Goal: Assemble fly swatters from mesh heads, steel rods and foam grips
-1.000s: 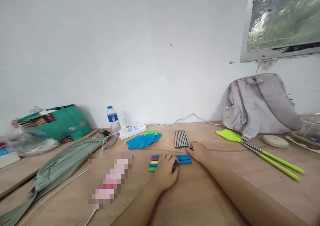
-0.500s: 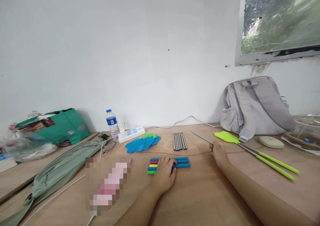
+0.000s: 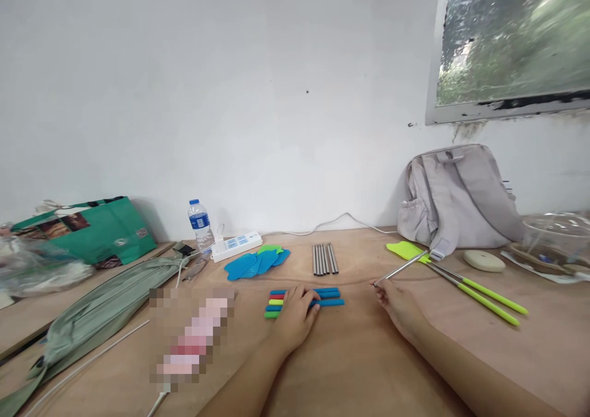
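A person's right hand [image 3: 400,306] pinches one slim metal rod [image 3: 400,268] at its near end above a wooden tabletop [image 3: 353,361], the shaft slanting up and away to the right, its far end overlapping in view the yellow-green head of a fly swatter [image 3: 405,250]. The left hand [image 3: 295,315], well apart from the right, lies palm down across a row of coloured handles [image 3: 329,303], blue, red, yellow and green, whose ends show on both sides of the fingers; whether it grips any cannot be told. Beyond and between the hands, a row of metal rods [image 3: 325,259] lies side by side, touched by neither. Blue swatter heads [image 3: 255,264] rest farther left, beyond the left hand, near a white power strip [image 3: 237,245].
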A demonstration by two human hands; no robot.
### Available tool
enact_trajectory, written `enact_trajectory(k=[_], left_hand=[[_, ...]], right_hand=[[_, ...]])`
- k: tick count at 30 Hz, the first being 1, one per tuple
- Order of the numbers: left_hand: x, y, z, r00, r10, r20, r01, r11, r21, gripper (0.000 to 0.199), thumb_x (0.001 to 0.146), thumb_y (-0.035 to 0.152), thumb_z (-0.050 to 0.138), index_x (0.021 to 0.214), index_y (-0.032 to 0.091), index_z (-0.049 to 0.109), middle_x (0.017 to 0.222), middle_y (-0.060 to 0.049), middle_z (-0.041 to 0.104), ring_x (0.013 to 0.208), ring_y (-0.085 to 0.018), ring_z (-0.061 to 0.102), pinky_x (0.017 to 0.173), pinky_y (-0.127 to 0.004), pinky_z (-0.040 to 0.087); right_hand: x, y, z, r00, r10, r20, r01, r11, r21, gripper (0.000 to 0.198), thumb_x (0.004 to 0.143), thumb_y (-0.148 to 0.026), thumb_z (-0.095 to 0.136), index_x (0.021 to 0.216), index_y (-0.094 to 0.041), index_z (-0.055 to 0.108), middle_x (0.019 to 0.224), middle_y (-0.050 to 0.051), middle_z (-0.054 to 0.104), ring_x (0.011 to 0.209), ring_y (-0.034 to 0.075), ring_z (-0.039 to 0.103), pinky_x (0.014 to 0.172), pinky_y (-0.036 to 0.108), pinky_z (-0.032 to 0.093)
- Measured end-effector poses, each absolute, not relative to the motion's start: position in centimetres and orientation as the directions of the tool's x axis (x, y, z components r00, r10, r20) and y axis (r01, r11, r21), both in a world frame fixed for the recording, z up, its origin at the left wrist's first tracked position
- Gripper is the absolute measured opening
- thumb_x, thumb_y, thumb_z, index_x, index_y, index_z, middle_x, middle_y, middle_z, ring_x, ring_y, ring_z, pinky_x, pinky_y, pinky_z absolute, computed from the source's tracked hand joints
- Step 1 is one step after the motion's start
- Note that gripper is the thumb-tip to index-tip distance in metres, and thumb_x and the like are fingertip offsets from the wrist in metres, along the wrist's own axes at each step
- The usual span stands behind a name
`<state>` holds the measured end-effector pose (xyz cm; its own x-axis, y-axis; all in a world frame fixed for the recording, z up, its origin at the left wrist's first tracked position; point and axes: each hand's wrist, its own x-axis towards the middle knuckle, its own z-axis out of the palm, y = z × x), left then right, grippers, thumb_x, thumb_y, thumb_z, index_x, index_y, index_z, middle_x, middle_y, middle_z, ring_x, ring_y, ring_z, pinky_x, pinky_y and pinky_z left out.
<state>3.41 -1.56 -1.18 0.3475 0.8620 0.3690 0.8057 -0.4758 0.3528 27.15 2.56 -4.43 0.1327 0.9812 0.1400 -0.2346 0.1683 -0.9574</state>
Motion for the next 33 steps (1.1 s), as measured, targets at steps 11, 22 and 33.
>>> enact_trajectory(k=[11, 22, 33], left_hand=[[3.0, -1.5, -1.0, 0.360, 0.818, 0.448, 0.729, -0.547, 0.412, 0.021, 0.087, 0.031, 0.038, 0.095, 0.023, 0.055, 0.100, -0.002, 0.059, 0.095, -0.019, 0.048, 0.085, -0.034, 0.035], [3.1, -1.8, -0.6, 0.393, 0.835, 0.386, 0.719, -0.540, 0.436, 0.023, 0.088, 0.032, 0.036, 0.095, 0.023, 0.056, 0.100, -0.002, 0.059, 0.094, -0.018, 0.047, 0.085, -0.033, 0.033], [2.9, -2.8, 0.3, 0.442, 0.792, 0.421, 0.706, -0.597, 0.381, 0.025, 0.089, 0.033, 0.032, 0.097, 0.023, 0.054, 0.099, -0.002, 0.057, 0.094, -0.018, 0.044, 0.084, -0.032, 0.032]], right_hand=[[25.1, 0.0, -2.3, -0.122, 0.961, 0.250, 0.035, 0.256, -0.966, 0.014, 0.059, -0.026, 0.060, 0.071, -0.021, 0.056, 0.051, -0.005, 0.049, 0.047, 0.010, 0.043, 0.046, 0.022, 0.032], [24.4, 0.6, -3.6, -0.152, 0.962, 0.227, -0.043, 0.223, -0.974, 0.023, 0.055, -0.036, 0.072, 0.066, -0.019, 0.060, 0.062, -0.001, 0.061, 0.055, 0.012, 0.052, 0.052, 0.024, 0.040], [25.1, -0.8, -1.5, -0.349, 0.930, 0.118, -0.484, -0.071, -0.872, 0.035, 0.067, -0.046, 0.048, 0.069, -0.015, 0.066, 0.077, 0.009, 0.066, 0.066, 0.021, 0.059, 0.067, 0.035, 0.045]])
